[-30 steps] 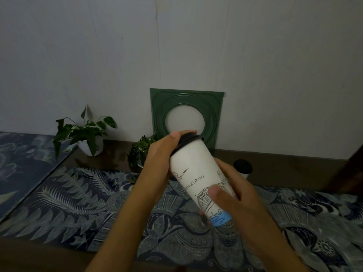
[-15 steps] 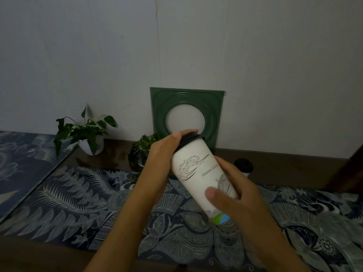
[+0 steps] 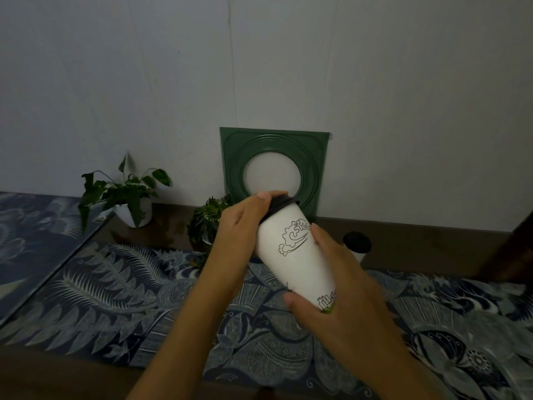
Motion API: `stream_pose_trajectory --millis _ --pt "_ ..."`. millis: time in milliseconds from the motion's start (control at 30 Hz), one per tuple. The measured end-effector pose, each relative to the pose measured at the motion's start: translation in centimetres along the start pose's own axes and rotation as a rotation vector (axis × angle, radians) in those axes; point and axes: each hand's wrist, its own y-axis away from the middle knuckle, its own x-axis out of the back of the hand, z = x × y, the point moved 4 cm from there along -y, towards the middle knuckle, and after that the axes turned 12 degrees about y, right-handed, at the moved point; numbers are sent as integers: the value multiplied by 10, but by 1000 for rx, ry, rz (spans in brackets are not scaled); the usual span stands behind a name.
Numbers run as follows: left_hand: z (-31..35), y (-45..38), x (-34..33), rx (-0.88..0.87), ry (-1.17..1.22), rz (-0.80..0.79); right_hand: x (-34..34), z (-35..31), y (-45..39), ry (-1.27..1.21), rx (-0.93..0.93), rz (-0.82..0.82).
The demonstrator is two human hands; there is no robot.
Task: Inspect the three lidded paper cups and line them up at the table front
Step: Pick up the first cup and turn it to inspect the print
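Up above the counter (image 3: 403, 241), the paper cup (image 3: 291, 255) has been turned: a cloud drawing now faces up instead of the words. The left hand (image 3: 242, 223) pinches its dark lid; the right hand (image 3: 331, 287) wraps its bottom. Checking goes on. Another cup (image 3: 357, 243) waits far right.

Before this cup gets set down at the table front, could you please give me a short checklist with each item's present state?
1. Lid seated on held cup: ok.
2. Left hand grips the lid end: ok.
3. Right hand holds the base: ok.
4. Cup upright: not ok, tilted.
5. Second cup apart, behind on the table: ok.
6. Third cup located: cannot tell, not visible.
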Motion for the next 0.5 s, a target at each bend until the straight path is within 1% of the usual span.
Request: stream_pose_trajectory --millis 67,133,233,300,333,367,400,433,467,500 --pt "1 1 0 -9 6 -35 1 1 -1 -127 -39 10" --pt "1 2 2 -11 37 -49 4 2 -3 -359 -101 -36" --pt "3 2 3 -11 78 -44 6 4 -6 -782 -183 -162" --pt "5 4 4 0 98 -43 3 2 -5 -1069 -255 -304" --pt "5 4 3 6 107 -48 2 1 -4 -1154 -264 -360" --pt "5 5 3 10 113 -52 1 0 -3 -1186 -266 -386" --pt "6 6 2 11 115 -49 1 1 -3 -1180 -267 -377" --pt "7 6 2 10 112 -31 2 2 -3 -1121 -265 -333" --pt "7 6 2 12 106 -2 3 3 -4 -995 -252 -262" --pt "7 5 2 11 93 27 5 4 -5 -800 -221 -181"
